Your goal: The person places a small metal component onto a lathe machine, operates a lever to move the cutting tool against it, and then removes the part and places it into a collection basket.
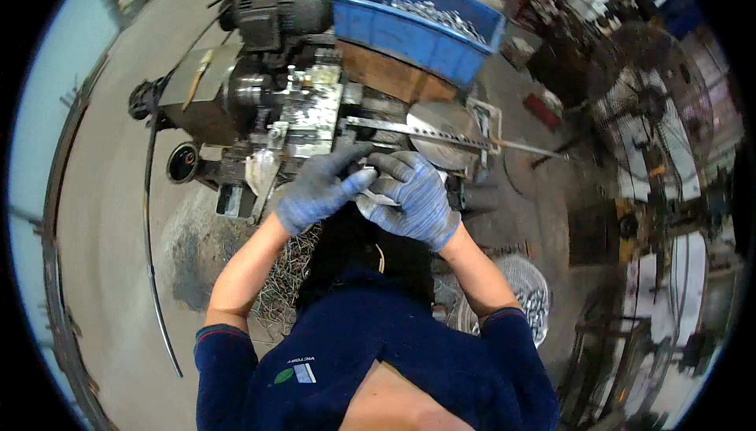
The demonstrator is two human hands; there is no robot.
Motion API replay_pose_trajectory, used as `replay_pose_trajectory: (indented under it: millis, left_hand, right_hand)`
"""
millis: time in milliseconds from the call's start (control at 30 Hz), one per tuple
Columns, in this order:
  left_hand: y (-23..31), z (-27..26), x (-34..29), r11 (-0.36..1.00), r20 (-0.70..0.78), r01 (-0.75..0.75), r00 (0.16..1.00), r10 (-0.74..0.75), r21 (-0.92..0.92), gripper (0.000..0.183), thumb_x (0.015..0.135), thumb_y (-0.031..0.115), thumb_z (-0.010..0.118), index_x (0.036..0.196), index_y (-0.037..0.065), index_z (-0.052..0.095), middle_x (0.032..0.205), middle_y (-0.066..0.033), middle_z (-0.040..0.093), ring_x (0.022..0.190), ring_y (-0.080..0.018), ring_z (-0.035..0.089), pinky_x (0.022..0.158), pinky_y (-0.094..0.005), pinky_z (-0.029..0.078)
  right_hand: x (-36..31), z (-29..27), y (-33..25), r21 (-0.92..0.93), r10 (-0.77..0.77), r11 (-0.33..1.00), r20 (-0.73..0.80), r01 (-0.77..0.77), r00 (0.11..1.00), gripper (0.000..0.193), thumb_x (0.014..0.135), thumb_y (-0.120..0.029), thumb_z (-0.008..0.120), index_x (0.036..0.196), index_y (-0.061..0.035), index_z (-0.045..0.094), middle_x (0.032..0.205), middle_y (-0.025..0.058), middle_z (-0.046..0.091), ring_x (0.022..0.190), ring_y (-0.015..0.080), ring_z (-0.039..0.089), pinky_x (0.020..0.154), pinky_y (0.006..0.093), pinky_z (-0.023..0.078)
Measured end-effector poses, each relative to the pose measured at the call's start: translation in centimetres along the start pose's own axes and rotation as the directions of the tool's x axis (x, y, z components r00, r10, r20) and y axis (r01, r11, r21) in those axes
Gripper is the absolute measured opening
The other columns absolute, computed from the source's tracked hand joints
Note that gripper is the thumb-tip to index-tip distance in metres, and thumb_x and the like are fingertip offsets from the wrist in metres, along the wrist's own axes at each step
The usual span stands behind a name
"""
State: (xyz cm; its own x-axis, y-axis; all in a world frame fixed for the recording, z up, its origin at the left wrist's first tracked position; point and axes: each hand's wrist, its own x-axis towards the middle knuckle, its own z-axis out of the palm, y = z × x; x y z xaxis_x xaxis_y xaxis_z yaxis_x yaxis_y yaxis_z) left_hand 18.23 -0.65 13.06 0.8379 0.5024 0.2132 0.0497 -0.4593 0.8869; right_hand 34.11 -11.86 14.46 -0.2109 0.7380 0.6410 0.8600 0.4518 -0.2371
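Note:
Both my hands wear blue-and-grey work gloves and meet in front of my body, by the near side of a small metalworking machine (311, 120). My left hand (321, 188) has its fingers curled in, thumb pointing toward the other hand. Bent inward too are the fingers of my right hand (413, 199). Something small seems pinched between the fingertips, but the gloves cover most of it. Just beyond the fingers lies a metal bar with a row of holes (417, 132), crossing in front of a round metal plate (447, 133).
A blue plastic crate (402, 41) with small shiny metal parts stands behind the machine, beside an electric motor (279, 10). Thin metal pieces (283, 285) lie heaped at lower left. A basket (524, 273) of metal parts sits at my right elbow. A fan (650, 104) stands right.

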Motion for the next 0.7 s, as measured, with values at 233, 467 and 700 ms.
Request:
replay_pose_trajectory:
  millis: [233,467,700]
  left_hand:
    - [-0.1,-2.3,-1.5,0.819,-0.014,0.134,0.985,-0.17,-0.559,0.053,0.087,0.024,0.059,0.13,-0.003,0.044,0.118,-0.0125,0.057,0.101,-0.017,0.057,0.087,-0.0283,0.047]
    - [-1.1,-3.4,-1.9,0.589,-0.06,0.038,0.987,-0.147,-0.808,0.051,0.087,0.027,0.057,0.128,-0.002,0.048,0.122,-0.0095,0.055,0.108,-0.0161,0.054,0.094,-0.0282,0.042]
    - [-2.7,-5.4,-2.9,0.633,-0.203,-0.033,0.959,-0.199,-0.774,0.049,0.087,0.03,0.056,0.124,-0.002,0.052,0.109,-0.01,0.06,0.093,-0.0147,0.058,0.086,-0.0274,0.045]
  right_hand:
    - [3.4,1.3,-1.3,0.158,0.011,0.987,0.103,-0.027,0.995,0.022,0.066,-0.027,0.073,0.081,-0.0114,0.067,0.107,0.0179,0.058,0.095,0.0361,0.055,0.083,0.041,0.046]
    - [4.1,4.0,-0.8,0.383,0.126,0.91,0.113,-0.16,0.986,0.022,0.066,-0.022,0.074,0.084,-0.0111,0.069,0.107,0.0186,0.059,0.099,0.0361,0.056,0.086,0.0403,0.046]
    - [7.8,5.6,-0.7,0.443,0.168,0.866,0.181,-0.233,0.969,0.015,0.068,-0.017,0.073,0.08,-0.0086,0.072,0.093,0.0143,0.064,0.085,0.0294,0.062,0.076,0.0355,0.05]
